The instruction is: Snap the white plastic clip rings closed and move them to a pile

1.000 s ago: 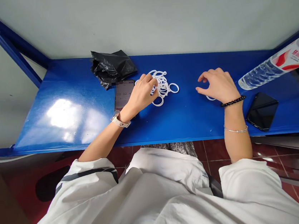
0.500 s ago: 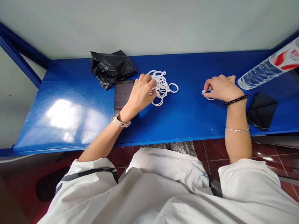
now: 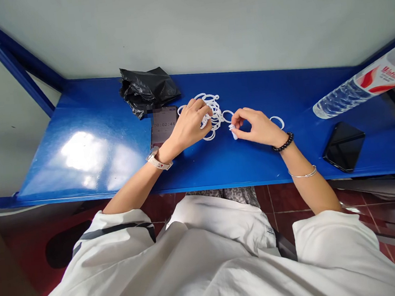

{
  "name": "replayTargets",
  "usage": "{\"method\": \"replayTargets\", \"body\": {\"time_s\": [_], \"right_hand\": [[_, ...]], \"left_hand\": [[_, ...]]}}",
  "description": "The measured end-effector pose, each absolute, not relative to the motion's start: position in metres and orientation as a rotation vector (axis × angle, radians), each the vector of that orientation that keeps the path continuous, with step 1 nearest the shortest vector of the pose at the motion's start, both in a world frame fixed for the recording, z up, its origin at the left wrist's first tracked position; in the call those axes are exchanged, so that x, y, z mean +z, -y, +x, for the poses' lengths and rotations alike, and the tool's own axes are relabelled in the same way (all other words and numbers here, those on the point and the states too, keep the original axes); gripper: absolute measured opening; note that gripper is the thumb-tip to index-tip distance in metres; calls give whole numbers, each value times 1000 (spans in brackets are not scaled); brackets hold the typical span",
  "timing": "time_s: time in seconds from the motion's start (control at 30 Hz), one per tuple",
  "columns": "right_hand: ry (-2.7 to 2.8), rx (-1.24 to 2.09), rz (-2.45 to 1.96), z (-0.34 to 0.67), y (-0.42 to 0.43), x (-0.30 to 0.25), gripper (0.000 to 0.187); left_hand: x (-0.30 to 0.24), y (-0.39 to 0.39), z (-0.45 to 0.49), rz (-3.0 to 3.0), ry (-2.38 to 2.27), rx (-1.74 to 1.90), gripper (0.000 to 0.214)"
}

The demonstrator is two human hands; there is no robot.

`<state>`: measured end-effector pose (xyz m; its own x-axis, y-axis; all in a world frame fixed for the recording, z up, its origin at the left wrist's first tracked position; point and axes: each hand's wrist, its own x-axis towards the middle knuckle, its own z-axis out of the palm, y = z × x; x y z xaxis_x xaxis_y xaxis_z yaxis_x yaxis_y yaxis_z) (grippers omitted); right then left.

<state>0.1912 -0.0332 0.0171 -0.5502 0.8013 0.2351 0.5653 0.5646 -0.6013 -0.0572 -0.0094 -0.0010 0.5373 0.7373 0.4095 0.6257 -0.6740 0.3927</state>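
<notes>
A tangle of several white rings [image 3: 213, 108] lies on the blue shelf [image 3: 104, 144]. My left hand [image 3: 190, 122] rests on the pile's left side, fingers curled onto the rings. My right hand [image 3: 257, 127] sits just right of the pile, thumb and fingers pinched on a small white piece [image 3: 233, 134] that I cannot name. One single white ring [image 3: 277, 121] lies apart on the shelf behind my right wrist.
A crumpled black plastic bag [image 3: 148, 91] sits at the back. A phone showing a timer [image 3: 163, 123] lies under my left wrist. A second dark phone [image 3: 344, 146] lies at the right, near a clear water bottle [image 3: 361, 85] on its side.
My right hand has moved left from the lone ring to the edge of the pile, with a small white piece pinched in it. The left hand stayed on the pile.
</notes>
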Motion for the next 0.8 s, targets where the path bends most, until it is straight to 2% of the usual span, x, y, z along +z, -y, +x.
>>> {"method": "replayTargets", "body": {"time_s": [0.27,0.53,0.8], "right_hand": [[2154,723,-955,173,42,11,9],[2122,751,-915,172,43,14,8],[2120,782,-928,172,44,14,10]], "left_hand": [[7,21,-50,2571,-678,809,21],[4,18,-50,2544,-652,808,22],[7,19,-51,2538,-615,873,16]]}}
